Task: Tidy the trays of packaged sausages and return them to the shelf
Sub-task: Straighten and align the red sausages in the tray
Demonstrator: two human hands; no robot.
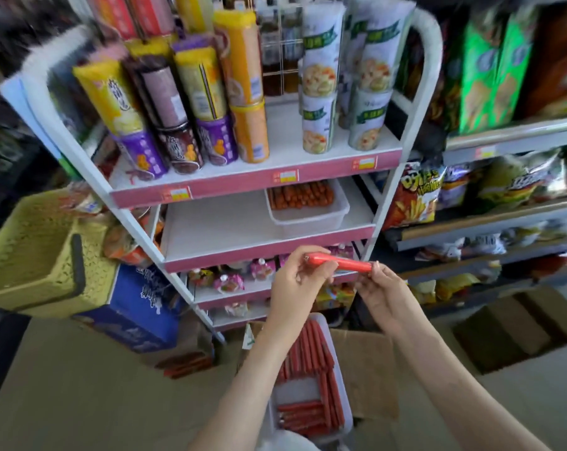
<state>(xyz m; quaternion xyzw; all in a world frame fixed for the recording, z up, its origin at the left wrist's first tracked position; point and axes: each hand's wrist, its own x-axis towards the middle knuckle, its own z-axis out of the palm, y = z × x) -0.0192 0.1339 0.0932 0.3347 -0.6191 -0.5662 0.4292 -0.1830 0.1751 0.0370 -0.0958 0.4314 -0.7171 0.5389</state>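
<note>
One sausage held between two hands, two trays in sight

While both hands are raised before the white shelf unit point(139, 232), a single red packaged sausage point(340, 262) lies level between them: the left hand point(300, 281) pinches its left end with fingertips, and the right hand point(381, 291) pinches the right end. Two trays show. One clear tray point(308, 219) sits on the right part of the middle shelf, with a row of sausages at its back. The second tray point(344, 405) lies low beneath the forearms, on a cardboard box point(370, 362), packed with red sausages in rows, the left forearm covering part of it. A few more red sausages point(187, 364) lie loose on cardboard to the left. Tall canisters point(207, 102) crowd the shelf above. One yellow basket point(31, 252) stands left of the unit, above a blue carton point(139, 307). Snack bags point(415, 193) fill the racks at right.
</note>
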